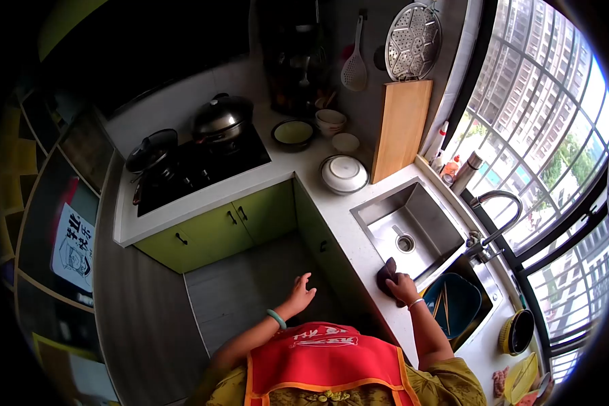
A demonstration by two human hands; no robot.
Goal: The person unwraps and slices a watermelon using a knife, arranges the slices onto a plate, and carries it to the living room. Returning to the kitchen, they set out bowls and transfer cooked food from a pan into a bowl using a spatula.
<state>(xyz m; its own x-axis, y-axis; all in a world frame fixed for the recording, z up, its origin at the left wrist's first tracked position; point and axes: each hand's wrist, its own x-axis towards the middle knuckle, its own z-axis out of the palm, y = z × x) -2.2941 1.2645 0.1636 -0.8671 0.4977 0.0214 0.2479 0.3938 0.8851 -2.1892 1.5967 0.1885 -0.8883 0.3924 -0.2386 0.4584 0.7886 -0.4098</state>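
Where the right hand [403, 289] is: on the pale counter [342, 227], just left of the sink, fingers closed on a dark cloth [386, 279] that lies on the counter beside the sink's near left corner.
Left hand [299, 296]: raised over the grey floor [240, 291], fingers apart.
Sink: steel far basin [391, 224] with a round drain [404, 243]; the near one holds a blue tub [463, 294] with wooden sticks [446, 308] in it.
Far counter: bowls and plates, with a white dish [344, 168] near the upright wooden board [400, 128].
Far left: black hob [240, 166] bearing two pans, above green cabinets [216, 229].
Right side: barred window [531, 95] behind a curved tap [479, 245]; a basket [505, 335] stands nearer.
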